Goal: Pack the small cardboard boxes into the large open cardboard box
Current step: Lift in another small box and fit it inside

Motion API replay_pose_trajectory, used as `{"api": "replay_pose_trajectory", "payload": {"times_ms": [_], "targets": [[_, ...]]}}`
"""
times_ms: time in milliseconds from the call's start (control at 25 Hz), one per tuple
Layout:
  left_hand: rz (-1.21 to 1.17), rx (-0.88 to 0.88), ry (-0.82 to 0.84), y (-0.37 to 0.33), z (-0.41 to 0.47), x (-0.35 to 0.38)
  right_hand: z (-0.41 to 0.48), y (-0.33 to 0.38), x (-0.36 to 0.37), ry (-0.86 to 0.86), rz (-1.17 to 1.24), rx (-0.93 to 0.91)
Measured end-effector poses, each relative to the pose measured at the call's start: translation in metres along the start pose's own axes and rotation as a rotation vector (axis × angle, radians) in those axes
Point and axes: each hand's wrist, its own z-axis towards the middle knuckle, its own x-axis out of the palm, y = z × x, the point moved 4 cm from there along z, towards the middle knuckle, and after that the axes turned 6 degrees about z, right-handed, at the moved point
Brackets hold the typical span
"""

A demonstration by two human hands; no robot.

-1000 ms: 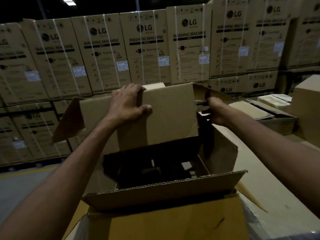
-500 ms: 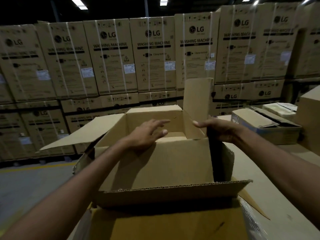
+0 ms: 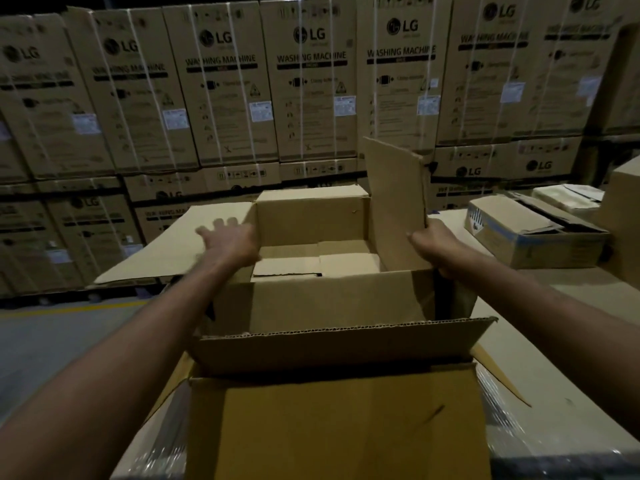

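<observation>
- Flap-opening step: my left hand point(image 3: 230, 239) lies spread flat on the left flap point(image 3: 180, 251), and my right hand point(image 3: 434, 244) grips the base of the upright right flap point(image 3: 394, 188).
- The large box point(image 3: 339, 303) stands right before me; inside I see only its bottom flaps, I think, in this dim light.
- Next: fold that flap out, then reach right for the small box point(image 3: 530, 244).

large box point(image 3: 332, 299) open-topped, right flap point(image 3: 394, 202) upright, left flap point(image 3: 180, 247) flattened

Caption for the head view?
Left hand spread on left flap of open box; right hand grips its right rim; washing-machine cartons behind.
</observation>
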Motion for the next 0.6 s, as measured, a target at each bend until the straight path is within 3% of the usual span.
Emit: {"api": "replay_pose_trajectory", "payload": {"times_ms": [200,320,520,600], "targets": [[-0.214,-0.395,0.181,0.077,0.003,0.023,-0.012,-0.011,0.010,-0.026,0.045,-0.043],[-0.300,-0.529,0.152,0.113,0.001,0.030,-0.014,-0.014,0.008,-0.035,0.009,-0.032],[-0.235,-0.550,0.091,0.121,-0.011,0.009,-0.023,-0.005,0.016,-0.014,-0.068,-0.038],[-0.152,-0.525,-0.007,0.109,-0.014,-0.018,-0.026,0.001,0.017,-0.018,-0.060,-0.026]]}}
